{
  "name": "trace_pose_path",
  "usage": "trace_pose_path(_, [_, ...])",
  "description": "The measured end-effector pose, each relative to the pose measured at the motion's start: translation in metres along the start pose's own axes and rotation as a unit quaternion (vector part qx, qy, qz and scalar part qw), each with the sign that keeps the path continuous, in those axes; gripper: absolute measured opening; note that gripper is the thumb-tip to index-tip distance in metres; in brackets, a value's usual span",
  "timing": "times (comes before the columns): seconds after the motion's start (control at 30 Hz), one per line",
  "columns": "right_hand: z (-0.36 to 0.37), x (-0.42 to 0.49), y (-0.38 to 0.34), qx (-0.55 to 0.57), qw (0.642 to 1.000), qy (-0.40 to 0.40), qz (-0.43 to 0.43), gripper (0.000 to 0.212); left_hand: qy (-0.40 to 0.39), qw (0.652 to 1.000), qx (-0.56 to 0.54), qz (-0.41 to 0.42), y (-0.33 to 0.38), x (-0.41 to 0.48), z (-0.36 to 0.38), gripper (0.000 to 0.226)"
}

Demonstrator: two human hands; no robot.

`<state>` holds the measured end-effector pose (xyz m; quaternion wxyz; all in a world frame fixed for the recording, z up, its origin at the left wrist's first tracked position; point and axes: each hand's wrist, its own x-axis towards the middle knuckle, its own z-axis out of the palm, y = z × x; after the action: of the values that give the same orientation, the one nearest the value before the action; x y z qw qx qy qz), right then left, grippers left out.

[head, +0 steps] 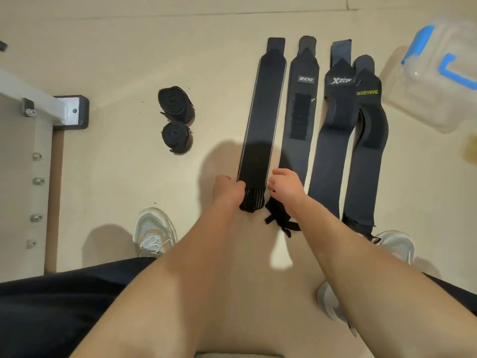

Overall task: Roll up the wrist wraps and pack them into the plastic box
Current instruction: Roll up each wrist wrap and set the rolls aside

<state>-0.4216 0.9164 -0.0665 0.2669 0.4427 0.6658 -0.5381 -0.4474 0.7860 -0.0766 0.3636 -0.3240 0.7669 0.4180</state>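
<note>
Several black wrist wraps lie flat side by side on the beige floor. The leftmost one, a grey-edged wrap [263,117], has a small roll [254,201] started at its near end. My left hand [228,189] grips the roll's left side. My right hand [285,184] hovers with curled fingers at the roll's right side; whether it touches the wrap is unclear. Beside it lie three other flat wraps, marked MCYO [299,112], XTEP [333,130] and XUEYING [366,140]. Two rolled wraps [176,117] sit to the left. The clear plastic box [436,73] with blue latches stands at the far right.
A white metal frame foot [67,112] with bolts stands at the left. My two grey sneakers [154,232] rest on the floor near the wraps' near ends. A loose black thumb loop [280,218] lies under my right forearm.
</note>
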Motion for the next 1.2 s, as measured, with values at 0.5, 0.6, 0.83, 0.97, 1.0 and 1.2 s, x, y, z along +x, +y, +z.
trace_pose_path(0.5, [0.006,0.019,-0.004,-0.011,0.999,0.041,0.022,0.056,-0.031,0.999,0.002,0.022,0.002,0.019,0.01,0.023])
trace_pose_path(0.6, [-0.003,0.008,-0.012,0.013,1.0,0.019,0.008,0.021,-0.05,0.998,-0.017,0.041,0.01,0.007,0.0,0.021])
trace_pose_path(0.83, [-0.02,-0.029,-0.029,0.003,1.0,-0.027,-0.013,0.02,-0.1,0.994,-0.031,0.011,0.024,-0.033,-0.022,0.017])
trace_pose_path(0.97, [-0.027,-0.05,-0.021,0.034,0.997,-0.061,0.019,0.007,-0.141,0.989,-0.032,-0.004,0.016,-0.049,-0.035,0.021])
trace_pose_path(1.0, [-0.027,-0.052,-0.019,0.049,0.997,-0.055,0.016,0.006,-0.143,0.989,-0.044,0.003,0.014,-0.052,-0.038,0.023])
trace_pose_path(1.2, [-0.032,-0.077,-0.032,0.128,0.989,0.014,-0.071,0.022,-0.119,0.981,-0.095,0.122,0.032,-0.078,-0.06,0.017])
